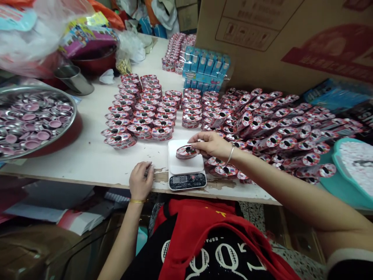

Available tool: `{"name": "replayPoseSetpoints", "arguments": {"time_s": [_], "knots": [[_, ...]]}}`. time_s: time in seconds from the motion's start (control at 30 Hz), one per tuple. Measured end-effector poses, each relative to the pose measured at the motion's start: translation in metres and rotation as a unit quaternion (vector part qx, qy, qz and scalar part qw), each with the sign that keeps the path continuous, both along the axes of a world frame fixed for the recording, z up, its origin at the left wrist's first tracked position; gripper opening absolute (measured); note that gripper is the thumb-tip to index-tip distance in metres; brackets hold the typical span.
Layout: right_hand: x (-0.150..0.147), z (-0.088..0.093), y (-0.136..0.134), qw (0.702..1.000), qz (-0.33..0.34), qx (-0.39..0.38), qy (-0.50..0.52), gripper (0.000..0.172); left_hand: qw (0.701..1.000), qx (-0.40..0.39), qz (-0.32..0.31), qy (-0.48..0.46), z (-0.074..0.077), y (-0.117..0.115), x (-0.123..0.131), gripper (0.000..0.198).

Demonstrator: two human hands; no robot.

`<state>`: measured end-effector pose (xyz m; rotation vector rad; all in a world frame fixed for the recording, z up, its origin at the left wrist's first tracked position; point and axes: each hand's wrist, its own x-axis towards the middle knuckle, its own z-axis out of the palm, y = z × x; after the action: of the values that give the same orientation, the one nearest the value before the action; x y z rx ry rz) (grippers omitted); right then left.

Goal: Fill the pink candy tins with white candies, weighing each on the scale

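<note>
Your right hand [210, 144]: bunched at patterned box [183, 153] on scale [186, 167], grip unclear. Your left hand [141, 181]: loosely curled at worktop [93, 151] edge, cannot tell if holding anything.

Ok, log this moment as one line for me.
right hand: fingers at box on scale | left hand: curled near table edge, beside scale | other boxes: rows beyond scale

We seem to be in a packing workshop, our chipped white desk [93, 149] lined with rows of oval boxes [161, 134], a digital scale [186, 168], a basin [77, 125] heaped with cap-like pieces [32, 129], a cardboard carton [256, 68]
</note>
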<state>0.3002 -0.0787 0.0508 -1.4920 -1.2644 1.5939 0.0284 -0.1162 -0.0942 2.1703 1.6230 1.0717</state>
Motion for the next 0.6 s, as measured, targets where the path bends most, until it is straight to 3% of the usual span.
{"name": "replayPoseSetpoints", "arguments": {"time_s": [0.13,0.27,0.6], "knots": [[-0.0071,-0.0031,0.0028,0.994,0.043,0.056,-0.086,0.012,1.000,-0.003,0.003,-0.003,0.0014,0.0001,0.0007,0.018],[-0.0066,-0.0043,0.0049,0.969,0.086,0.128,-0.192,0.010,1.000,-0.003,0.002,-0.002,0.0018,0.0001,0.0007,0.018],[-0.0085,-0.0074,0.0081,0.949,0.116,0.171,-0.239,0.006,1.000,0.006,-0.002,0.007,-0.0003,0.0004,-0.0009,0.017]]}}
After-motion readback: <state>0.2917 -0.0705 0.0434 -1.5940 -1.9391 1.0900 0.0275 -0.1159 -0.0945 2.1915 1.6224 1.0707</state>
